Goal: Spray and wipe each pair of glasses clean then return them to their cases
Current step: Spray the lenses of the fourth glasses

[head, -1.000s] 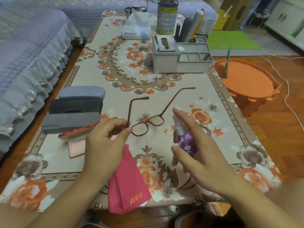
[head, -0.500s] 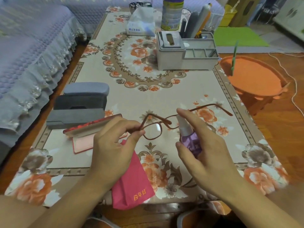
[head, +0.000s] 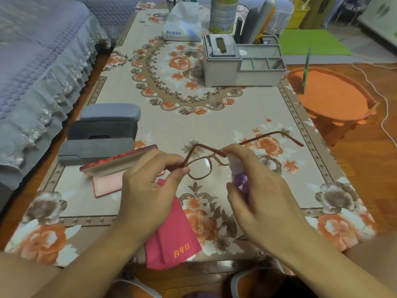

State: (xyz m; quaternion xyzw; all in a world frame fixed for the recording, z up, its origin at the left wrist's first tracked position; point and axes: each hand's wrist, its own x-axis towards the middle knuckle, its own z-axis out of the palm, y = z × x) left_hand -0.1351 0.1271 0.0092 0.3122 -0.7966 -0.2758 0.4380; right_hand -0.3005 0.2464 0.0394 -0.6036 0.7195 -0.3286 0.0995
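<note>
The left hand (head: 150, 186) pinches the brown-framed glasses (head: 199, 166) at the outer edge of one lens rim, holding them up between the two hands with the temple arms open and pointing away from the person. The right hand (head: 264, 190) is wrapped around a small purple spray bottle (head: 239, 179), its forefinger over the white nozzle, which sits right beside the glasses' bridge. A pink cloth (head: 171, 237) lies beneath the left wrist, and an open red case (head: 111, 168) sits just beyond the left hand.
</note>
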